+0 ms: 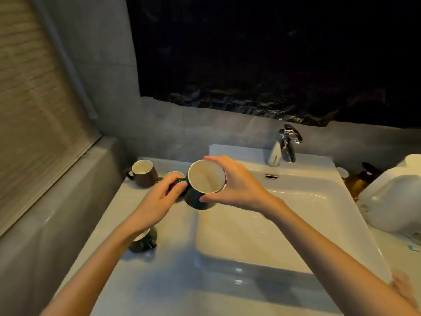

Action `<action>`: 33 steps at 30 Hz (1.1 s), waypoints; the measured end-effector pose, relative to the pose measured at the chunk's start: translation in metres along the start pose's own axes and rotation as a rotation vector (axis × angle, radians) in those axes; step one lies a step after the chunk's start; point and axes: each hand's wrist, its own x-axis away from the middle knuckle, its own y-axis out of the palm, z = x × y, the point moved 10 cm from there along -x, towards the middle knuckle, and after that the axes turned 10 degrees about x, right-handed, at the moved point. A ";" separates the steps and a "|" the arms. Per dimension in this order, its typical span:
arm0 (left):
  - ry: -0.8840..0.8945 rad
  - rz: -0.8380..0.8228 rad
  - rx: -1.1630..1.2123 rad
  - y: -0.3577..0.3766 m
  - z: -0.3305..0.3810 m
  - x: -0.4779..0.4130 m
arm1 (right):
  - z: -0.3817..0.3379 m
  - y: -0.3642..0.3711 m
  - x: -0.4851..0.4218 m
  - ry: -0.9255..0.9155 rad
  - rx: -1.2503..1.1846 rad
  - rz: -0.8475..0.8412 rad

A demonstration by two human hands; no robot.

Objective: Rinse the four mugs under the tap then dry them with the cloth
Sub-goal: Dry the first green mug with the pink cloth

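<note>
I hold a dark green mug [200, 190] with a pale interior in both hands, above the left edge of the white sink [262, 236]. My left hand [159, 198] is closed on the handle, which points left. My right hand [237, 183] wraps the body from the right side, fingers curled over the far rim and thumb pressed on the near lower wall. The mug is tilted so that its opening faces up and toward me; the interior shows a small glint near the bottom.

The mug is off to the left of the chrome tap [283, 144], which stands at the back of the basin, well apart from the mug. I cannot tell whether water is running.

Three other mugs are on the counter left of the basin:
- A brown mug [143, 173] stands upright at the back left, handle to the left.
- A second mug [174, 174] sits just behind my left hand, mostly hidden.
- A dark mug [143, 241] sits under my left wrist, partly covered.

A white jug [394, 197] and an amber bottle [360, 181] stand on the right of the sink.
</note>
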 end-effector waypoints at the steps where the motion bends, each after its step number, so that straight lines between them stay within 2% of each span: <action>1: -0.003 0.015 -0.026 -0.021 -0.006 0.000 | -0.012 0.011 -0.014 -0.006 -0.003 0.005; 5: -0.053 0.100 -0.048 -0.101 -0.041 0.000 | -0.052 0.064 -0.068 0.008 0.003 -0.017; 9: -0.055 0.216 -0.210 -0.173 -0.092 -0.004 | -0.077 0.119 -0.112 0.034 0.005 -0.024; 13: -0.113 0.257 -0.309 -0.220 -0.149 -0.009 | -0.084 0.175 -0.145 0.073 0.013 -0.067; 24: -0.274 0.278 -0.257 -0.250 -0.267 -0.023 | -0.047 0.289 -0.190 0.265 0.025 -0.217; 33: -0.306 0.251 -0.276 -0.252 -0.296 -0.033 | -0.030 0.316 -0.202 0.302 0.047 -0.248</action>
